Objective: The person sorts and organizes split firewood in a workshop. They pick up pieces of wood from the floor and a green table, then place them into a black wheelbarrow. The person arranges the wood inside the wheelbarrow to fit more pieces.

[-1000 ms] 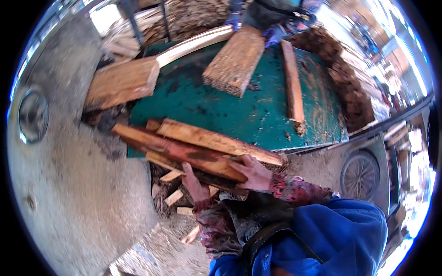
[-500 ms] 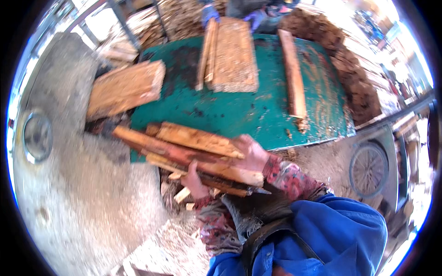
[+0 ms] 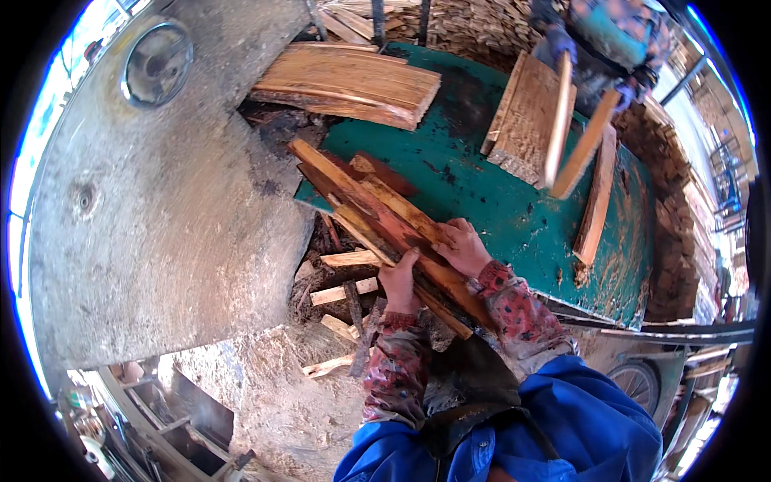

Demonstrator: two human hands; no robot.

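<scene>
A bundle of rough wooden strips [image 3: 384, 218], some with dark bark, lies slantwise across the green tabletop's near edge. My left hand [image 3: 400, 283] grips it from the near side, thumb on top. On its far side, my right hand [image 3: 463, 247] is closed round the upper strips. The bundle's lower end reaches close to my dark apron [image 3: 470, 377]. Beyond its upper end lies a stack of wide wooden boards [image 3: 345, 80], touched by neither hand.
Across the green table [image 3: 474, 205], a co-worker's gloved hands [image 3: 560, 42] hold two raised strips [image 3: 585, 149] beside a thick board [image 3: 534, 112]. Another strip [image 3: 596, 201] lies to the right. At left is a worn grey machine top [image 3: 185, 233]; offcuts [image 3: 345, 293] lie below.
My view has turned, and the bundle in my hands now slants more steeply toward me. The co-worker has lifted two strips off the thick board.
</scene>
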